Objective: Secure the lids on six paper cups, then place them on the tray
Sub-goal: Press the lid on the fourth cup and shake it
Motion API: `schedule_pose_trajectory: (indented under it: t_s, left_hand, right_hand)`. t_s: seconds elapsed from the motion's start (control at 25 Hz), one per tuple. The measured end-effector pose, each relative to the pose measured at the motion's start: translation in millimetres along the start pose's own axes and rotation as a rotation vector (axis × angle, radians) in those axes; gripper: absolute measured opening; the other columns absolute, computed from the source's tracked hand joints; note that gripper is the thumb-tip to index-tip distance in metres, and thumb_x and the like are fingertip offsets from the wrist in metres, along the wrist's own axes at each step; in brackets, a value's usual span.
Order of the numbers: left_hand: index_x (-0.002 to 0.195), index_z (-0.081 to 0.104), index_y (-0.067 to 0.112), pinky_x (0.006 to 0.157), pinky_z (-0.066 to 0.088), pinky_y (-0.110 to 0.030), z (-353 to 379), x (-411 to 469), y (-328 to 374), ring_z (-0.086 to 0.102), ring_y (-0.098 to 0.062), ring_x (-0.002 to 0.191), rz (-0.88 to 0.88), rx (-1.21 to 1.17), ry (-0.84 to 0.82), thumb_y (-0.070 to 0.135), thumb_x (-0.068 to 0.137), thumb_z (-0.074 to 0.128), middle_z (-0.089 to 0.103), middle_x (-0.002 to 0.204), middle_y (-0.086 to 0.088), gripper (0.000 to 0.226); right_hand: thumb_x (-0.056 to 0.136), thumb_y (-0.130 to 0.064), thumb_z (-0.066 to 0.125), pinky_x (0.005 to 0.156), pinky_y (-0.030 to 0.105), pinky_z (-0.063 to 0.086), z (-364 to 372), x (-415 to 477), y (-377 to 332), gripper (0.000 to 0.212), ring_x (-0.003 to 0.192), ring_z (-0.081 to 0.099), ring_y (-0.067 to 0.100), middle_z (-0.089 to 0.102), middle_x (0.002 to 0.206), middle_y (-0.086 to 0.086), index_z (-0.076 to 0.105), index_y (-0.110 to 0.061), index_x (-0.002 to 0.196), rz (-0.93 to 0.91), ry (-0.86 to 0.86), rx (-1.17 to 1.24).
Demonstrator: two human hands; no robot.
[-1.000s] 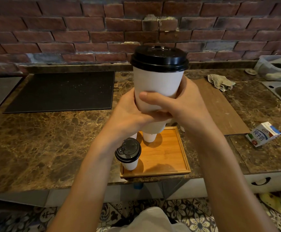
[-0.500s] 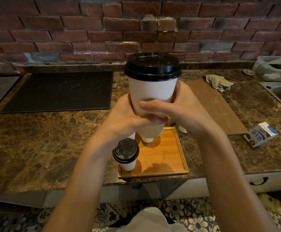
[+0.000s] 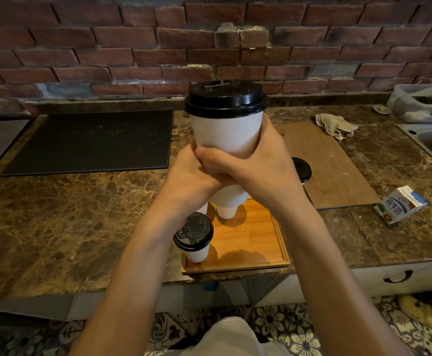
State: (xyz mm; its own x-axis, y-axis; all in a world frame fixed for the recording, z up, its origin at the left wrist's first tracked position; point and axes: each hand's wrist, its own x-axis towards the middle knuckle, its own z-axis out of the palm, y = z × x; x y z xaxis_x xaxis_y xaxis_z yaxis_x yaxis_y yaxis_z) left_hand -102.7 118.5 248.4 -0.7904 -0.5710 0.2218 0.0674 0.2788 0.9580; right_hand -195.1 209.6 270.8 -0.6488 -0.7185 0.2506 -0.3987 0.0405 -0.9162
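While both hands clasp it, the white paper cup with a black plastic lid (image 3: 226,134) is held up in the centre of the frame, well above the brown marbled stone desk (image 3: 63,214). That desk fills the middle band of the frame, with a red brick wall (image 3: 107,47) behind it across the top and a patterned tile floor (image 3: 299,335) along the bottom edge. A flat black mat (image 3: 91,142) lies at left, a brown wooden board (image 3: 328,165) at right, and a square wooden tray (image 3: 251,242) sits at the near edge, lower centre.

The left hand (image 3: 191,178) and right hand (image 3: 258,165) overlap low on the held cup, each grip clenched around its wall.

On the tray a second lidded white cup (image 3: 195,237) stands at the near left corner, and the bases of two more white cups (image 3: 226,211) show behind the hands. Another black-lidded cup (image 3: 301,170) peeks out right of the right wrist, seemingly beside the tray. A small milk carton (image 3: 400,205) and a crumpled cloth (image 3: 337,125) lie farther right.

In my judgement the risks are these: squeezing the thin wall could buckle it and pop the lid loose, and lowering the cup blind could knock the cups hidden under the hands. The tray overhangs nothing visibly, yet it sits close to the desk edge, so a nudge might shift it.
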Motion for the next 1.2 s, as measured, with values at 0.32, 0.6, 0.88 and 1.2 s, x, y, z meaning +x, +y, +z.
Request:
schedule_pose_trajectory:
  t_s: [0.32, 0.6, 0.88, 1.2]
  left_hand:
    - [0.107, 0.057, 0.028, 0.066, 0.047, -0.004, 0.0, -0.3, -3.0, 0.063, 0.01, 0.09, 0.021, 0.029, 0.004, 0.005, 0.068, 0.08, 0.069, 0.089, 0.028, 0.05]
    - [0.11, 0.056, 0.032, 0.067, 0.051, -0.011, -3.8, 0.0, 8.6, 0.065, 0.0, 0.093, -0.003, -0.02, -0.085, 0.03, 0.064, 0.082, 0.068, 0.097, 0.016, 0.053]
    - [0.114, 0.059, 0.026, 0.075, 0.054, -0.019, -5.9, -4.2, 13.4, 0.065, -0.009, 0.099, -0.023, -0.092, -0.181, 0.033, 0.064, 0.078, 0.069, 0.104, 0.007, 0.055]
    - [0.119, 0.058, 0.024, 0.074, 0.054, -0.019, -1.7, -4.6, 8.3, 0.065, -0.008, 0.098, -0.03, -0.036, -0.095, 0.036, 0.06, 0.083, 0.069, 0.105, 0.009, 0.065]
  right_hand:
    - [0.064, -0.044, 0.087, 0.083, 0.034, 0.057, 0.4, -2.2, -1.5, 0.076, 0.102, 0.062, 0.007, 0.062, 0.111, -0.011, 0.052, -0.023, 0.127, 0.016, 0.058, 0.024]
    - [0.066, -0.034, 0.082, 0.07, 0.023, 0.056, -15.9, 2.2, -4.4, 0.066, 0.095, 0.07, 0.011, 0.069, 0.107, 0.0, 0.058, -0.014, 0.124, 0.055, -0.073, 0.287]
    - [0.07, -0.028, 0.079, 0.077, 0.028, 0.056, -28.3, 8.3, 2.6, 0.048, 0.099, 0.069, 0.017, 0.071, 0.104, 0.001, 0.062, -0.019, 0.114, 0.046, -0.246, 0.393]
    - [0.072, -0.027, 0.075, 0.081, 0.031, 0.057, -28.6, 11.3, 3.3, 0.05, 0.103, 0.068, 0.016, 0.07, 0.108, 0.002, 0.06, -0.019, 0.119, 0.04, -0.279, 0.33]
